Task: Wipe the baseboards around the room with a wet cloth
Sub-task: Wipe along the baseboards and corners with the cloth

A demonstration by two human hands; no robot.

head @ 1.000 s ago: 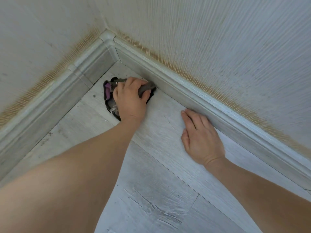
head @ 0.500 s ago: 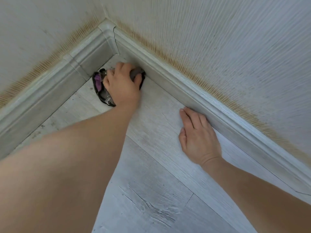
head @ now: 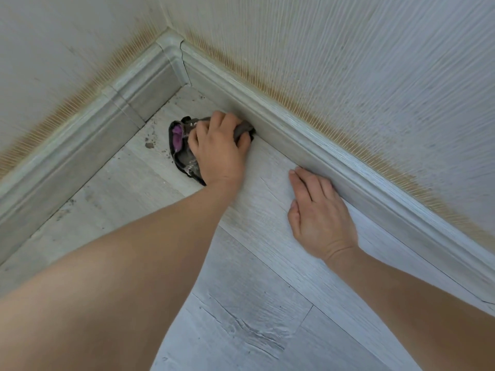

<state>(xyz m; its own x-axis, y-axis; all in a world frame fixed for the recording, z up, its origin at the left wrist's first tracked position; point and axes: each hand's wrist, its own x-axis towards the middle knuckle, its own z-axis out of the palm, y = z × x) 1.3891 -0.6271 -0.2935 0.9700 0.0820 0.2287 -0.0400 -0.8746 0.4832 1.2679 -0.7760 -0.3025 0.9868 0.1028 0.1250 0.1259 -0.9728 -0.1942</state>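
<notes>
A dark grey cloth (head: 180,145) with a purple patch lies bunched on the floor near the room corner. My left hand (head: 218,149) grips it, fingers curled over the top, and presses its far end against the foot of the right-hand baseboard (head: 316,145). My right hand (head: 318,210) lies flat on the floor with straight fingers, its outer edge against the same baseboard. The left-hand baseboard (head: 88,135) runs away from the corner piece (head: 174,54).
Light grey wood-look floor planks (head: 254,303) fill the lower view. Dirt specks (head: 150,144) lie on the floor by the left baseboard. Ribbed pale wallpaper (head: 348,62) with a brownish stained band sits above both baseboards.
My left hand with the cloth slid into the corner half a second ago and has now come back out along the right baseboard. My right hand stays planted on the floor.
</notes>
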